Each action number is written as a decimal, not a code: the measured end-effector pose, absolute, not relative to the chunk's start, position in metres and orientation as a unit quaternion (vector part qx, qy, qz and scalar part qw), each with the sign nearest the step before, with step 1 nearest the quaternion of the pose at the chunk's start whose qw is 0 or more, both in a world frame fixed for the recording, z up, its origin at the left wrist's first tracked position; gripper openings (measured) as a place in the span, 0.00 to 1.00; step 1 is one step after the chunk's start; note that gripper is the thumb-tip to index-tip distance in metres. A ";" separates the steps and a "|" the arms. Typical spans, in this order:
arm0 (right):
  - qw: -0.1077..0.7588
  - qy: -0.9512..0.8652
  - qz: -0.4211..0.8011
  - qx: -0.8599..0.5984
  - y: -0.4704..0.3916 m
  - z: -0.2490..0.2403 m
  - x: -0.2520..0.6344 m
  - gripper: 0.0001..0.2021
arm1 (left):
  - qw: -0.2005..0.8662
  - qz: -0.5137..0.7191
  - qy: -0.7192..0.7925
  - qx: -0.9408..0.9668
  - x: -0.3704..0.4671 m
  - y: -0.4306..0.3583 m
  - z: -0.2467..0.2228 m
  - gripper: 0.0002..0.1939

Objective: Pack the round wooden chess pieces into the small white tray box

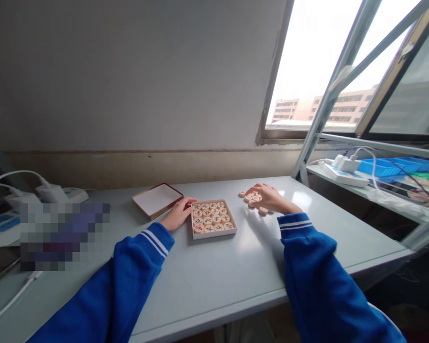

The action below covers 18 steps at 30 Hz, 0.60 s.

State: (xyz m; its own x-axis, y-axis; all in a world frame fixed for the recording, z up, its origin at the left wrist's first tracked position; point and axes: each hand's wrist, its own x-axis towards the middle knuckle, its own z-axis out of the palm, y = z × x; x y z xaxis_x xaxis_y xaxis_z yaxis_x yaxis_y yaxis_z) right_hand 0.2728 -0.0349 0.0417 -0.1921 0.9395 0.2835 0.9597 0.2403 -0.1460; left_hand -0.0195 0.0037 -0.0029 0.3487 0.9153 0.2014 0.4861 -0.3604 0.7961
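A shallow white box (214, 234) sits on the table, filled with rows of round wooden xiangqi pieces (208, 220). Most carry dark characters; the front-left one (199, 228) is marked in red. My left hand (178, 214) rests at the box's left side, fingers stretched to its upper left corner and touching it. To the right, my right hand (271, 197) reaches over a loose cluster of xiangqi pieces (253, 196), its fingers bent down and apart around them. Part of that cluster is hidden beneath the hand.
The box lid (158, 200) lies inside-up behind my left hand. Power strips (345, 174) with white chargers and cables are on the right shelf, near blue trays (393, 166). More chargers (52, 193) stand at left, by a pixelated patch. A metal frame (329, 95) rises at right.
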 end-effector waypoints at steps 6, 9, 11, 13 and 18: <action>0.220 -0.888 0.158 -0.371 -0.052 0.051 0.203 0.14 | 0.319 0.334 0.453 0.763 -0.020 0.005 -0.005 0.15; 0.189 -0.914 0.186 -0.308 -0.058 0.045 0.169 0.12 | 0.313 0.332 0.443 0.772 -0.021 0.006 -0.004 0.16; 0.191 -0.914 0.185 -0.307 -0.060 0.039 0.158 0.11 | 0.317 0.332 0.438 0.773 -0.021 0.006 -0.005 0.16; 0.205 -0.905 0.197 -0.316 -0.060 0.034 0.154 0.11 | 0.320 0.333 0.434 0.774 -0.021 0.007 -0.006 0.17; 0.237 -0.879 0.266 -0.315 -0.059 0.029 0.157 0.10 | 0.315 0.332 0.433 0.777 -0.022 0.007 -0.006 0.18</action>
